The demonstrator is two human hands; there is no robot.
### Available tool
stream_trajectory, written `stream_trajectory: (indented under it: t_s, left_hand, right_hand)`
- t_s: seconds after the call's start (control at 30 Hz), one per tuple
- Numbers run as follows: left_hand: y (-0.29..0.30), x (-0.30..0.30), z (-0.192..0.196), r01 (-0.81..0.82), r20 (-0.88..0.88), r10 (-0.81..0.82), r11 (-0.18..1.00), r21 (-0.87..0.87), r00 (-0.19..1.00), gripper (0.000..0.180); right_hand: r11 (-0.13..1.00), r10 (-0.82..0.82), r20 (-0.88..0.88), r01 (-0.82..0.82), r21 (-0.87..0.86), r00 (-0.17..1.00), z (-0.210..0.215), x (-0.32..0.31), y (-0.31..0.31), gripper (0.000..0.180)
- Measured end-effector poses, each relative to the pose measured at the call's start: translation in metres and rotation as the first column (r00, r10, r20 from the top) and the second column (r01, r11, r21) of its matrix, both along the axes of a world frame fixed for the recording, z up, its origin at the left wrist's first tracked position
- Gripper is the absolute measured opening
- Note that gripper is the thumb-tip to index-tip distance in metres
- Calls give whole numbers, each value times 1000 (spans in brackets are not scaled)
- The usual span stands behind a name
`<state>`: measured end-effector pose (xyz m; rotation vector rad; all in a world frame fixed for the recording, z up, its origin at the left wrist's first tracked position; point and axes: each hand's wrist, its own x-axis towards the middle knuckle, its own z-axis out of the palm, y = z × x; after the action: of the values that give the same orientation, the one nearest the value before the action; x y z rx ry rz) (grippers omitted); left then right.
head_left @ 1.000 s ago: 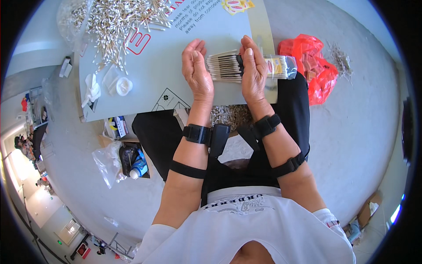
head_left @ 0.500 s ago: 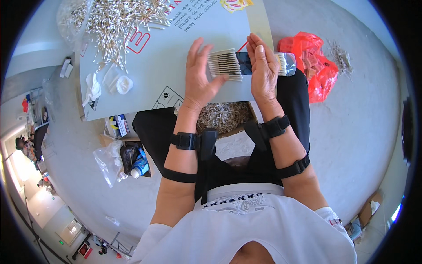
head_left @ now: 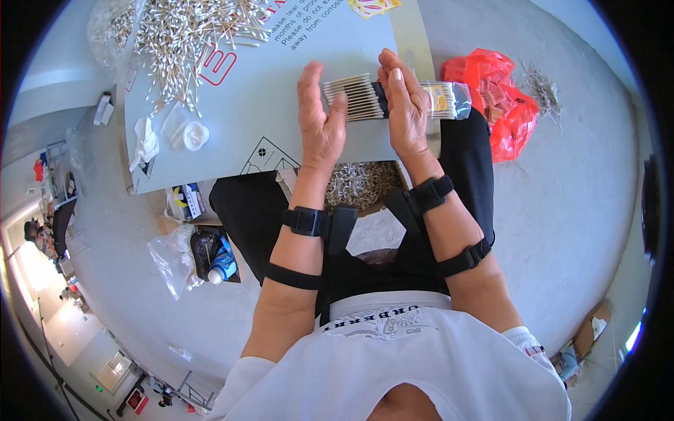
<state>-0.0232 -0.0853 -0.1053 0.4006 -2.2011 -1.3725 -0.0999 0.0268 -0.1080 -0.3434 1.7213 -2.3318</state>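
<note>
A row of cotton swabs (head_left: 357,98) lies side by side on the grey board, between my two hands. My left hand (head_left: 321,121) stands on edge at the row's left end, fingers straight and thumb by the swab tips. On the other side, my right hand (head_left: 407,111) is held flat with fingers stretched, over a dark strip (head_left: 380,95) that shows partly beside the row. To the right of that hand a clear packet (head_left: 442,100) of swabs with a yellow label sticks out. Whether either palm touches the swabs I cannot tell.
Loose swabs (head_left: 179,49) are heaped at the board's (head_left: 239,123) far left, near a white round tub (head_left: 196,135). An open box of swabs (head_left: 361,184) sits below the board's near edge. A red plastic bag (head_left: 516,137) rests on the floor at right.
My left hand has straightened, its spread fingers drawn together and turned on edge. My right hand has shifted left, uncovering more of the packet. The swab row now sits slightly tilted.
</note>
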Motion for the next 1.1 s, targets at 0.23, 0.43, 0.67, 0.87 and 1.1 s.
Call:
stream_trajectory:
  t_s: [0.23,0.43,0.67,0.87,1.1]
  left_hand:
    - [15,-24,-13,-88,-191,152,947,310,970,45]
    - [4,-17,-14,-2,-202,82,930,369,976,44]
    - [-4,24,17,146,308,26,840,-522,951,64]
    - [17,40,19,359,543,17,733,-578,839,80]
    - [20,40,16,345,525,10,742,-574,851,79]
  right_hand:
    - [992,18,-158,2,126,987,-13,-3,-13,42]
    - [992,-40,-135,56,117,990,-11,-2,-3,39]
    - [899,116,-382,66,433,917,23,-19,36,32]
    - [912,76,-280,47,407,957,18,-11,44,31]
    - [848,174,-347,39,529,921,23,-5,45,30]
